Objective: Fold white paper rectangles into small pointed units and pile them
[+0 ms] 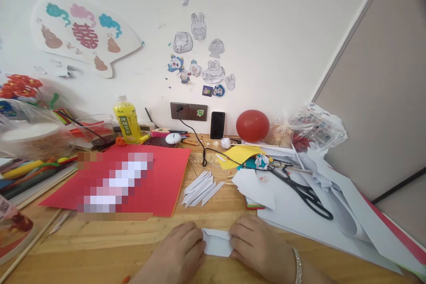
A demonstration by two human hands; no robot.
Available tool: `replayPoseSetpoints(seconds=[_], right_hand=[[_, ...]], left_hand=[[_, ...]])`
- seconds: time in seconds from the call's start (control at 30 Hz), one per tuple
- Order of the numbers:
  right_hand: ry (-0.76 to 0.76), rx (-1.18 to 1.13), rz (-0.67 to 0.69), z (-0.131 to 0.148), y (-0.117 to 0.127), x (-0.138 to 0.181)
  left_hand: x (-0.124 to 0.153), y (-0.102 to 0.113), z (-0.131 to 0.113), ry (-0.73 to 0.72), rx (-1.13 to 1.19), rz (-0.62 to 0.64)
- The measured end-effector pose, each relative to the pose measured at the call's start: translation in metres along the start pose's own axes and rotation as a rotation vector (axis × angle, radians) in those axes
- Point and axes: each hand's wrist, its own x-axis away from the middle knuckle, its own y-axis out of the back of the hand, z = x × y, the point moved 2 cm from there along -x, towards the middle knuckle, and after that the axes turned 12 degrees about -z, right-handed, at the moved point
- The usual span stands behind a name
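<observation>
A small piece of white folded paper (217, 245) lies between my two hands near the front of the wooden table, a folded strip along its far edge. My left hand (184, 246) grips its left end with curled fingers. At the right end, my right hand (251, 244) pinches the paper, a bracelet round that wrist. My fingers hide both ends of the sheet. Just beyond my hands lies a pile of narrow folded white paper strips (199, 189). Loose white paper pieces (254, 185) are stacked to its right.
Red sheets (166, 177) lie at the left, partly blurred out. Black-handled scissors (304, 193) rest on large white sheets (279, 213) at the right. Along the wall stand a yellow bottle (127, 120), a phone (217, 125) and a red balloon (253, 126). A black cable (193, 131) hangs from the socket.
</observation>
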Motion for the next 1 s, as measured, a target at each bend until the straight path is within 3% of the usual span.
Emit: replayPoseSetpoints(seconds=[0.23,0.37,0.53,0.87,1.0], right_hand=[[0.039,0.022,-0.007,0.0046,-0.0027,0.0026],[0.022,0.013,-0.031,0.0041,-0.0028,0.0006],[-0.16,-0.012,-0.061,0.0023,0.0003,-0.0036],[-0.518,-0.354,-0.081,-0.0018,-0.0045,0.0013],[-0.595,-0.361,-0.055,-0.0012,-0.0032,0.0002]], left_hand=[[-0.0061,0.0061,-0.0027,-0.036,0.038,-0.101],[-0.0065,0.0086,-0.005,-0.001,0.089,-0.078],[-0.0075,0.009,-0.0038,0.07,0.168,-0.05],[-0.0064,0.0038,-0.0046,0.071,0.147,-0.031],[-0.0042,0.0007,-0.0033,0.161,0.213,0.015]])
